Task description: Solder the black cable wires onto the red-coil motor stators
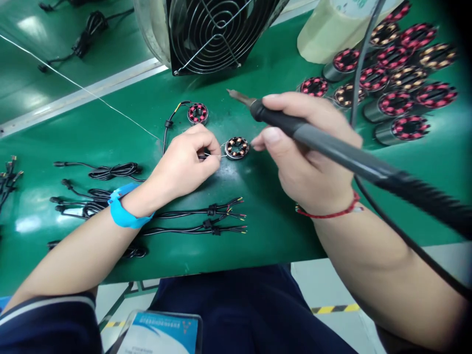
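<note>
My left hand [180, 162] is closed in a pinch on a thin silvery solder wire [125, 115], whose end sticks out past the fingertips. Just right of those fingers lies a small motor stator [236, 140] with copper-coloured windings, and the wire tip reaches its left edge. A black cable end shows partly under the same fingers. My right hand [313, 162] grips a soldering iron [332, 145] like a pen; its tip points up and left, above the table and apart from the stators. Behind my left hand rests a red-wound stator [197, 106] joined to a black cable [167, 124].
Several red and copper-wound stators [401, 130] stand at the right. A black fan [221, 37] and a pale yellow container [324, 34] are at the back. Coiled black cables [114, 170] and stripped cable ends [212, 210] lie near my left forearm. The iron's cord [359, 73] hangs at right.
</note>
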A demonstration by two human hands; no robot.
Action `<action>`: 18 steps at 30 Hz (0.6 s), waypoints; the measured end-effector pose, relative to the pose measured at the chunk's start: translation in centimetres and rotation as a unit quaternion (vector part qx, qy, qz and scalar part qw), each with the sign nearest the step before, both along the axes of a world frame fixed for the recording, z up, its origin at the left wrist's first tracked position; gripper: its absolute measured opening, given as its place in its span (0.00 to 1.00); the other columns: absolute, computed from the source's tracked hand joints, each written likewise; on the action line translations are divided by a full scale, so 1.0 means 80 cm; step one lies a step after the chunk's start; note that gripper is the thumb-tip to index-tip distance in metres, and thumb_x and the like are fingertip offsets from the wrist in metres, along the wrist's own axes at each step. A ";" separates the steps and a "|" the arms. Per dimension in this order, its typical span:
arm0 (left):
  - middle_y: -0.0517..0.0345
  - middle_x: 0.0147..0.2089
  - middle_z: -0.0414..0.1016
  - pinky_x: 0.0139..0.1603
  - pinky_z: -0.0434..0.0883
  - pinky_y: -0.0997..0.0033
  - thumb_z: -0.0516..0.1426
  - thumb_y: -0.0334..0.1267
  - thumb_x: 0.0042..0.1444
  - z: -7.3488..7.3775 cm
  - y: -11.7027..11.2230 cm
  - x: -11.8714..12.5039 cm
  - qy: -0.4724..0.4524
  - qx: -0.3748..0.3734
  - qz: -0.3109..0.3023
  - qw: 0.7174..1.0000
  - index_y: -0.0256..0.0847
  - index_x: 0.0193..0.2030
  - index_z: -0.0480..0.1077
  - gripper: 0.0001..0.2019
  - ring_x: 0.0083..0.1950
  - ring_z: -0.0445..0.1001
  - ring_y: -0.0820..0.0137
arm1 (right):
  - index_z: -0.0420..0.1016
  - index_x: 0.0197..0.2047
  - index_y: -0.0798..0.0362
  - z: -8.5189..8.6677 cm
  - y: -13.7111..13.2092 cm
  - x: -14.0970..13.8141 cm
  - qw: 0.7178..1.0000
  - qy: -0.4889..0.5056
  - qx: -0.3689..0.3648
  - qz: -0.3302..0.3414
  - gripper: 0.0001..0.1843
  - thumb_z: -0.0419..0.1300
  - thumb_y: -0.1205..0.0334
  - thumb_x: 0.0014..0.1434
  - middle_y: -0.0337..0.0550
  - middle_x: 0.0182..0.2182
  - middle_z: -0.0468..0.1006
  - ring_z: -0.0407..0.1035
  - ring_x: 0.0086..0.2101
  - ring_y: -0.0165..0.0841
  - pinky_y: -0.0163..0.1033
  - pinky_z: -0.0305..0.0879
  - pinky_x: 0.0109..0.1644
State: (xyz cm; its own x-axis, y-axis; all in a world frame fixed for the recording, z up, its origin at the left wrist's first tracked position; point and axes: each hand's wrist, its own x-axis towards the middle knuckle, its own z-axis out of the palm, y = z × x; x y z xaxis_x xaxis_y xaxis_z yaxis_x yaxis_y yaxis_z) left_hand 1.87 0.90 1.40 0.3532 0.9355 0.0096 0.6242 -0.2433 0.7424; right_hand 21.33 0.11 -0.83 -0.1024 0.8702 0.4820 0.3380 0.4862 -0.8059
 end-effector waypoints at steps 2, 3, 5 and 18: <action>0.58 0.33 0.73 0.37 0.69 0.67 0.54 0.27 0.47 -0.001 -0.001 0.001 0.003 0.003 -0.001 1.000 0.39 0.24 0.67 0.06 0.36 0.69 0.72 | 0.74 0.49 0.48 0.001 0.001 0.006 0.999 0.001 0.043 -0.022 0.11 0.60 0.61 0.62 0.44 0.47 0.80 0.78 0.42 0.36 0.48 0.74 0.53; 0.58 0.33 0.73 0.38 0.70 0.66 0.54 0.27 0.48 -0.001 -0.001 0.002 0.005 0.004 -0.001 1.000 0.39 0.24 0.66 0.06 0.36 0.70 0.71 | 0.75 0.47 0.49 0.001 0.001 0.009 0.998 -0.001 0.053 -0.036 0.10 0.60 0.60 0.62 0.45 0.44 0.80 0.78 0.44 0.37 0.49 0.74 0.52; 0.58 0.33 0.72 0.39 0.70 0.65 0.54 0.26 0.48 -0.001 -0.002 0.004 0.010 0.007 0.000 1.000 0.39 0.24 0.66 0.06 0.36 0.70 0.71 | 0.77 0.43 0.50 0.003 -0.001 0.012 0.996 -0.003 0.058 -0.060 0.09 0.60 0.58 0.61 0.45 0.39 0.80 0.78 0.39 0.37 0.48 0.75 0.46; 0.58 0.33 0.71 0.38 0.71 0.66 0.54 0.24 0.48 0.000 -0.002 0.006 0.019 0.004 0.010 1.000 0.40 0.24 0.64 0.08 0.35 0.68 0.72 | 0.79 0.27 0.50 0.011 -0.009 0.016 0.993 -0.008 0.101 -0.065 0.12 0.61 0.56 0.59 0.37 0.25 0.77 0.68 0.23 0.25 0.38 0.66 0.26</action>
